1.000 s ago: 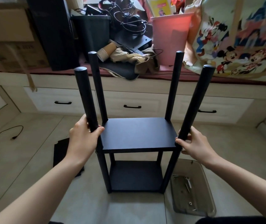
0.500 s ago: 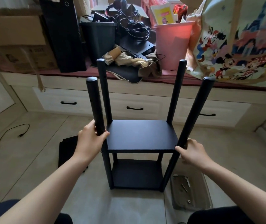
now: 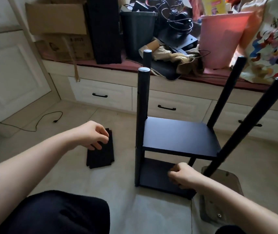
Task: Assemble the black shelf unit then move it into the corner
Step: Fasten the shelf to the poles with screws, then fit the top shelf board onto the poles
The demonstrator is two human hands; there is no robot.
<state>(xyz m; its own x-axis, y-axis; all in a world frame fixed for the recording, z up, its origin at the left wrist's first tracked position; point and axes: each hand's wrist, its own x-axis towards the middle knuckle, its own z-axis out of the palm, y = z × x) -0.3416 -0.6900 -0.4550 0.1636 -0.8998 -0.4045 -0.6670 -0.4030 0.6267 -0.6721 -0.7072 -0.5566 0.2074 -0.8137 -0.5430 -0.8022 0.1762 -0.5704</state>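
My left hand [image 3: 95, 135] hangs over a black panel [image 3: 101, 152] lying flat on the floor [image 3: 67, 174], fingers loosely curled; the fingertips look to be at or just above its top edge, and I cannot tell whether they touch it. It has hold of nothing that I can see. My right hand [image 3: 181, 174] is low in front of the shelf unit [image 3: 177, 137], at the near edge of the bottom shelf [image 3: 155, 176], fingers curled under; whether it grips that edge or only hovers by it I cannot tell. The shelf unit stands upright on the floor just to the right of the panel, with two shelves fitted and four black posts rising above the upper shelf [image 3: 178, 134]. The near left post [image 3: 142, 115] stands straight, and the two right posts look splayed outward. A clear tray [image 3: 226, 200] sits on the floor against the unit's right foot. Behind, a bench [image 3: 101, 92] with drawers carries a black bin [image 3: 137, 32], a pink bin [image 3: 221, 39] and a cardboard box [image 3: 57, 19]. A cable [image 3: 38, 122] trails across the floor at left.
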